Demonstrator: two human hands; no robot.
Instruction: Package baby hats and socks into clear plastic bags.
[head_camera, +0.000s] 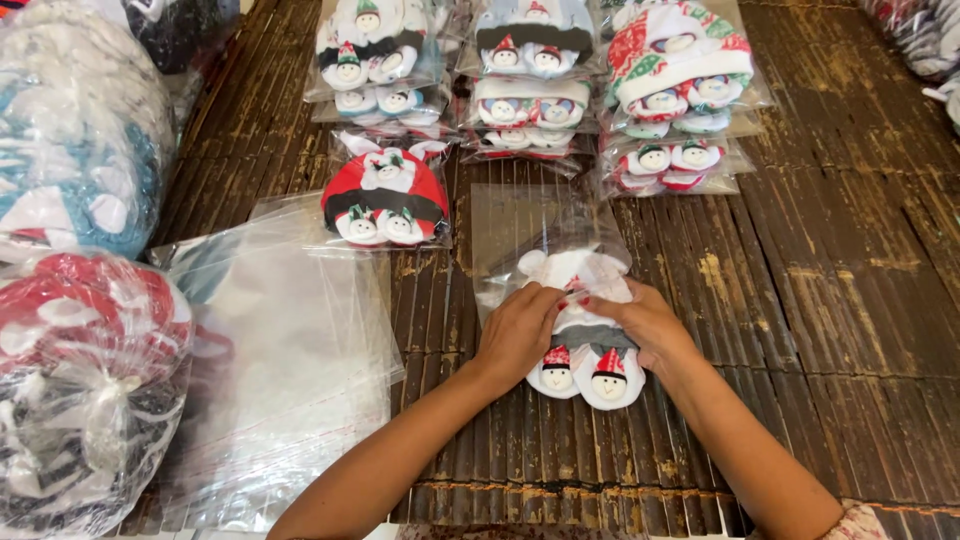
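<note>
A white baby cap-and-mitten set (583, 360) with small penguin figures lies on the dark slatted mat, its upper half inside a clear plastic bag (540, 235). My left hand (518, 332) grips the bag's edge and the set on the left side. My right hand (645, 325) holds the same set and bag edge on the right. The fingertips of both hands meet near the middle of the set.
A red bagged set (386, 200) lies just beyond my left hand. Several bagged sets (530, 80) are stacked in rows at the back. A pile of empty clear bags (290, 370) lies at left, beside big sacks of goods (80, 380).
</note>
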